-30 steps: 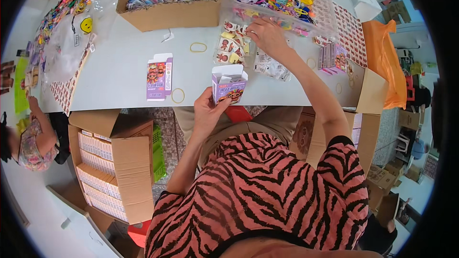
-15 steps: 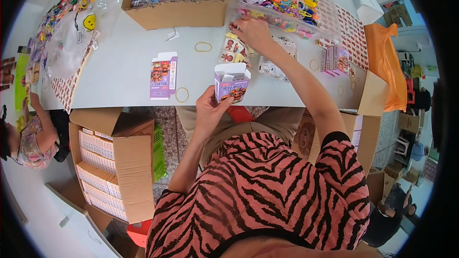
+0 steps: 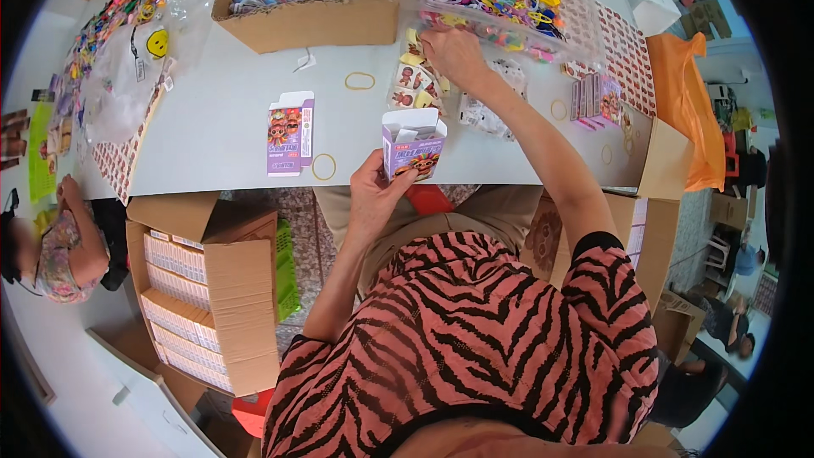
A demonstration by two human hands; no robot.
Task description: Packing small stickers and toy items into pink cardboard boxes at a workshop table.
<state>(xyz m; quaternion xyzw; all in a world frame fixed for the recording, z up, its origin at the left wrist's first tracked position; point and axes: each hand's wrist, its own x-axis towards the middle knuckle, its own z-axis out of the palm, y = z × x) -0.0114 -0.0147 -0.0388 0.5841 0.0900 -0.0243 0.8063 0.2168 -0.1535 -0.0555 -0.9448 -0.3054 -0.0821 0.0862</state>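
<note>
My left hand [image 3: 376,195] grips a small purple carton [image 3: 412,155] near the table's front edge. The carton stands upright with its top flaps open, and pale packets show inside. My right hand [image 3: 456,59] is stretched forward over a pile of small picture cards [image 3: 413,83] in front of the clear plastic bin. Its fingers are bent together at the pile's far end, by some yellow pieces. What they pinch, if anything, is hidden. A flattened purple carton [image 3: 290,134] lies to the left of the held one.
Behind stand a cardboard box [image 3: 309,30] of small packets and the clear bin [image 3: 509,34] of colourful straps. A clear bag [image 3: 496,102] lies right of the cards, past it several purple cartons [image 3: 596,97]. Rubber bands [image 3: 323,167] lie about. An open carton [image 3: 242,314] stands below left.
My right hand has shifted slightly right over the card pile, and more yellow shows beside its fingers. My left hand still holds the carton in nearly the same place.
</note>
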